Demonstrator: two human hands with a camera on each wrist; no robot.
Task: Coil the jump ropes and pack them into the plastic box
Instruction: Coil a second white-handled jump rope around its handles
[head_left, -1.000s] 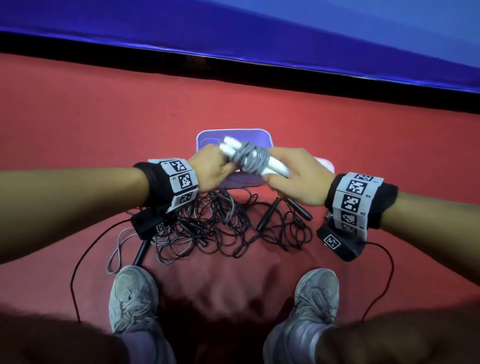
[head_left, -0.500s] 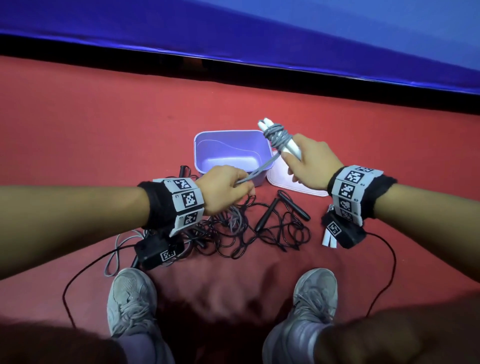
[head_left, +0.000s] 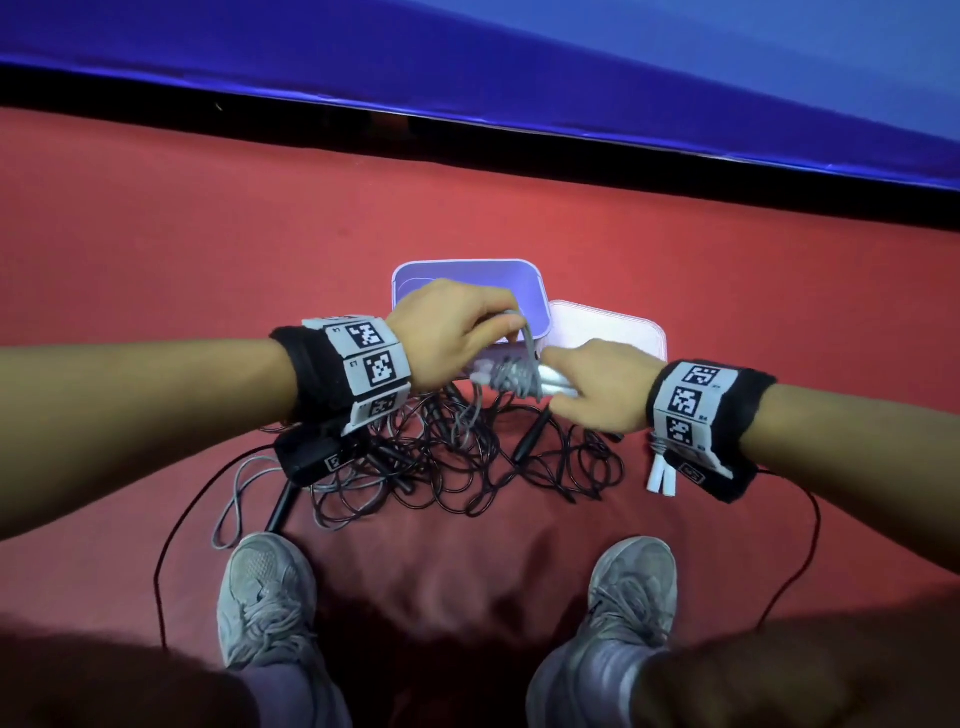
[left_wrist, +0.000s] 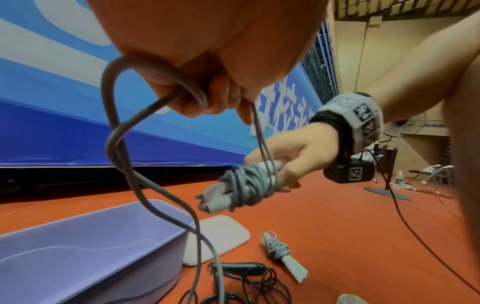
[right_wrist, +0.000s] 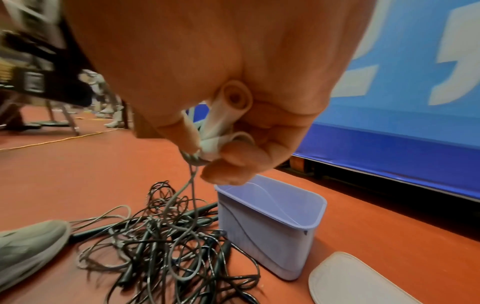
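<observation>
My right hand (head_left: 587, 387) grips the two white handles (right_wrist: 221, 117) of a grey jump rope, with grey cord wound round them in a bundle (head_left: 511, 379) (left_wrist: 244, 185). My left hand (head_left: 452, 332) pinches a loop of the same grey cord (left_wrist: 116, 115) just above the bundle, over the near rim of the purple plastic box (head_left: 540, 296) (right_wrist: 272, 228). The box stands open and holds nothing I can see. A second grey rope, coiled round its white handles (left_wrist: 283, 255) (head_left: 662, 478), lies on the floor by my right wrist. Tangled black ropes (head_left: 467, 457) lie in front of my feet.
The box's pale lid (head_left: 613, 327) (left_wrist: 215, 240) lies flat on the red floor right of the box. My grey shoes (head_left: 265, 597) stand just behind the rope pile. A blue barrier (head_left: 519, 78) runs along the far edge of the floor. Thin black cables trail from both wrist cameras.
My hands have come back together: the right hand brought the wound bundle down and left, and the left hand rose with a cord loop to meet it over the box's near rim.
</observation>
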